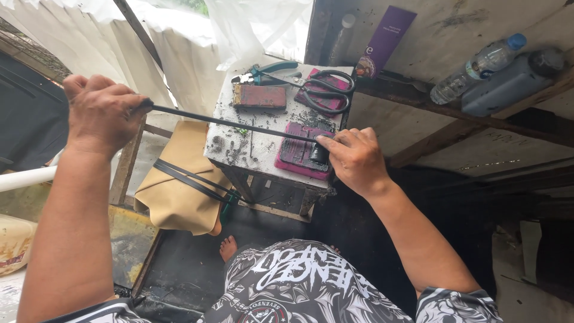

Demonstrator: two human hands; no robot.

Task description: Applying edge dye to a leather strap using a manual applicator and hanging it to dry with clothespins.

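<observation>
While I look down from the head view, my left hand (100,113) is raised clear of the worktop (239,146), closed in a full fist around one end of a long thin black strip (230,124). That strip runs taut and nearly level across to my right hand (354,158). Right hand: thumb and fingertips pinched down on the strip's far end, pressing it against a small black block (319,154) that sits on a worn magenta pad (299,154) at the near right corner of the worktop.

Worktop surface: white, littered with dark shavings and crumbs, densest near its left front. Judged from that debris, a fair amount of trimming or scraping is already done; the strip itself is uncut along the stretch I can see, so the present length looks unfinished. How much remains I cannot tell.

Other items on the worktop: a second reddish block (259,96) toward the back, black-handled scissors (326,91) lying on another magenta pad, teal-handled pliers (267,72) at the rear edge. None of these is touched.

Off the worktop: tan bag (179,191) with black straps below left; two bottles (496,75) on the ledge to the right.
</observation>
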